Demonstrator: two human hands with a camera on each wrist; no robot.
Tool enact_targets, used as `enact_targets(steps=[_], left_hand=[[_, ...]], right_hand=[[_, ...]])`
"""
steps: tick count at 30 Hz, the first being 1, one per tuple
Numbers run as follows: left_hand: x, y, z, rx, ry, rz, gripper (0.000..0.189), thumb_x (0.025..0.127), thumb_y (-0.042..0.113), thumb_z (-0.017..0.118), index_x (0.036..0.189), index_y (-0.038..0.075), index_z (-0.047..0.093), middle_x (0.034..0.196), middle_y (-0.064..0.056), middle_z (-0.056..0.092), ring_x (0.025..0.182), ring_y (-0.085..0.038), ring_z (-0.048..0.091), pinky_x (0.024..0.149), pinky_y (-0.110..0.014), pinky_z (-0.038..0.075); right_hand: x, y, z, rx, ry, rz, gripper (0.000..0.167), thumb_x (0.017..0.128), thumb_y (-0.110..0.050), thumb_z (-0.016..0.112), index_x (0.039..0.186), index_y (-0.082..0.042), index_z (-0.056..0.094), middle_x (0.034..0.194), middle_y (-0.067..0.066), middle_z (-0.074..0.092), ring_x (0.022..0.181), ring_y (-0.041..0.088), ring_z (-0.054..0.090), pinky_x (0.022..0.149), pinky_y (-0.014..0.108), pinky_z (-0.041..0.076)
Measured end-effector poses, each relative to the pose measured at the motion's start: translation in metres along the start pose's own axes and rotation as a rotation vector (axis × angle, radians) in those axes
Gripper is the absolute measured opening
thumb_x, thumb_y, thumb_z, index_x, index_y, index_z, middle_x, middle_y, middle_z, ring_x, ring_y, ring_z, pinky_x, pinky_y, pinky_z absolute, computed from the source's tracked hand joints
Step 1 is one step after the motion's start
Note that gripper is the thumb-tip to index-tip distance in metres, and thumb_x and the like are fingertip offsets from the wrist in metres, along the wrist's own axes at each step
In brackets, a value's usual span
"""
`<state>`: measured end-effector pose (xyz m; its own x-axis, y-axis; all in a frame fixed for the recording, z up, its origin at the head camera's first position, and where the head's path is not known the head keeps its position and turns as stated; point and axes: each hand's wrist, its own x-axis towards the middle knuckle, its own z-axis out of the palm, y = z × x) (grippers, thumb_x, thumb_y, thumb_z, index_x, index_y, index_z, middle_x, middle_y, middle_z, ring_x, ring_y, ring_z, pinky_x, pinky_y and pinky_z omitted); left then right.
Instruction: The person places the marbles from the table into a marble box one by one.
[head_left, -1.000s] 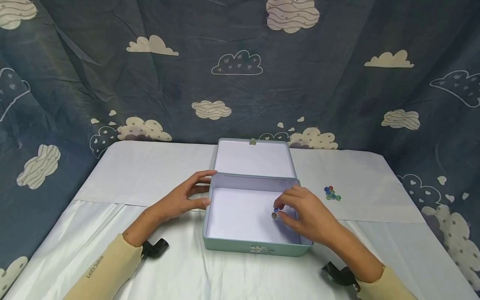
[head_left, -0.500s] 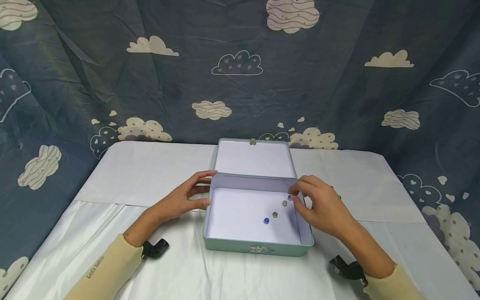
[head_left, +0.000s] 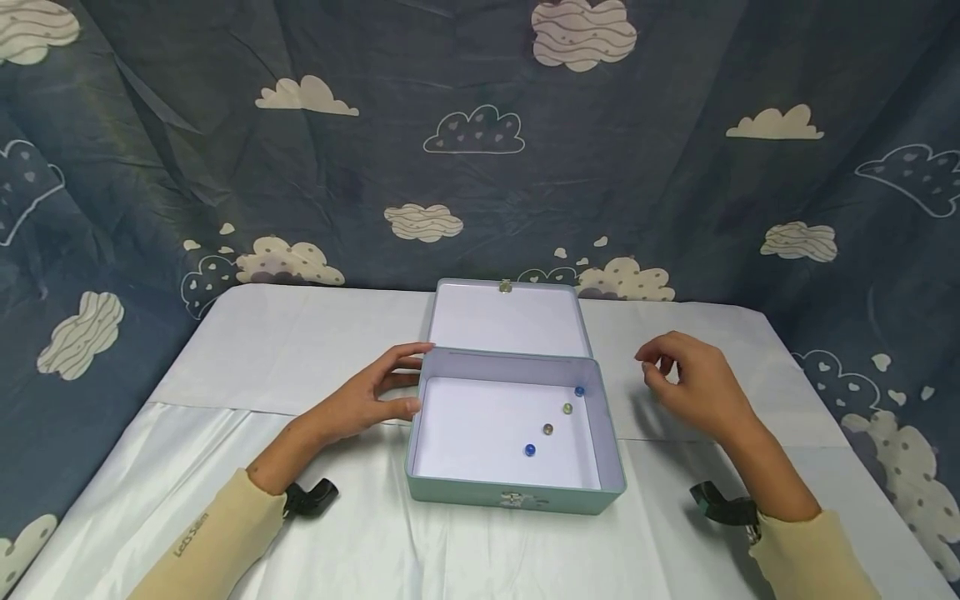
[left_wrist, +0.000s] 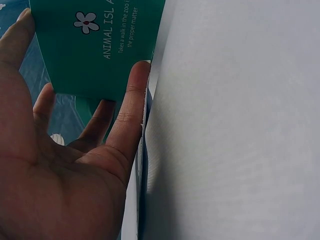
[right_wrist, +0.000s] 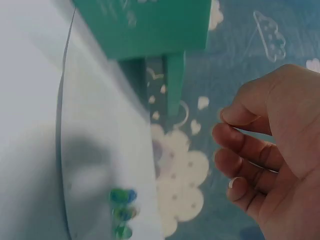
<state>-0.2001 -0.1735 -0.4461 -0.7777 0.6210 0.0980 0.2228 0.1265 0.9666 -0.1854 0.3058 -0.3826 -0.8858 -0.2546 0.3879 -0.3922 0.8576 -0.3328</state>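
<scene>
A green tin box (head_left: 517, 496) with a pale inside stands with its lid (head_left: 510, 317) laid back. Several glass marbles lie apart on its floor: a blue one (head_left: 530, 450) near the front, a brownish one (head_left: 548, 429), a yellowish one (head_left: 567, 408) and another blue one (head_left: 580, 391) by the back right corner. My left hand (head_left: 375, 392) steadies the box's left side, fingertips and thumb against the wall. Right of the box, my right hand (head_left: 693, 383) hovers above the table, fingers loosely bent and holding nothing.
Loose green and blue marbles (right_wrist: 122, 212) lie on the table in the right wrist view; in the head view my right hand hides them. White cloth (head_left: 300, 533) covers the table. A dark cloud-patterned curtain (head_left: 480, 192) hangs behind.
My right hand has let go of a blue marble in the box's back right corner and moved right, out past the wall. The front blue marble rolled slightly forward. My left hand stayed put.
</scene>
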Motion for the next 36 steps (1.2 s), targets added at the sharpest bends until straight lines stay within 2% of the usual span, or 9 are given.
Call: enact_targets(steps=[9,17,24,31,36], left_hand=[[0.001,0.002,0.001,-0.012,-0.002,0.002,0.077,0.102,0.016,0.075,0.165,0.031,0.033,0.159,-0.015,0.040,0.149,-0.043,0.043,0.093,-0.043,0.063],[0.001,-0.001,0.001,-0.002,0.002,0.001,0.078,0.102,0.015,0.075,0.165,0.031,0.033,0.159,-0.015,0.040,0.149,-0.042,0.044,0.094,-0.043,0.063],[0.000,-0.002,0.002,-0.005,-0.001,0.006,0.077,0.102,0.015,0.074,0.165,0.030,0.033,0.160,-0.017,0.040,0.149,-0.044,0.043,0.093,-0.043,0.063],[0.000,-0.002,0.002,-0.010,0.002,0.007,0.077,0.102,0.015,0.074,0.165,0.031,0.033,0.159,-0.017,0.040,0.148,-0.044,0.044,0.092,-0.043,0.064],[0.000,-0.002,0.001,-0.007,0.003,-0.002,0.078,0.101,0.015,0.075,0.164,0.034,0.034,0.159,-0.014,0.041,0.148,-0.041,0.045,0.094,-0.043,0.063]], right_hand=[[-0.001,0.037,-0.003,-0.006,-0.102,0.128,0.011,0.095,-0.006,0.073,0.105,-0.005,0.076,0.093,0.005,0.071,0.084,0.024,0.060,0.070,0.037,0.049],[-0.002,0.061,-0.008,0.019,-0.329,0.286,0.012,0.094,-0.012,0.076,0.103,-0.003,0.075,0.093,0.008,0.070,0.085,0.026,0.061,0.065,0.032,0.052],[-0.009,0.076,-0.005,0.051,-0.419,0.293,0.017,0.086,-0.006,0.081,0.101,-0.001,0.073,0.091,0.007,0.068,0.082,0.023,0.062,0.068,0.034,0.055],[-0.010,0.080,0.002,0.052,-0.439,0.313,0.017,0.088,-0.007,0.081,0.102,-0.003,0.073,0.092,0.006,0.068,0.083,0.023,0.061,0.073,0.036,0.057],[-0.010,0.080,0.003,0.049,-0.458,0.317,0.016,0.087,-0.006,0.080,0.101,-0.003,0.072,0.089,0.006,0.066,0.083,0.023,0.058,0.073,0.036,0.054]])
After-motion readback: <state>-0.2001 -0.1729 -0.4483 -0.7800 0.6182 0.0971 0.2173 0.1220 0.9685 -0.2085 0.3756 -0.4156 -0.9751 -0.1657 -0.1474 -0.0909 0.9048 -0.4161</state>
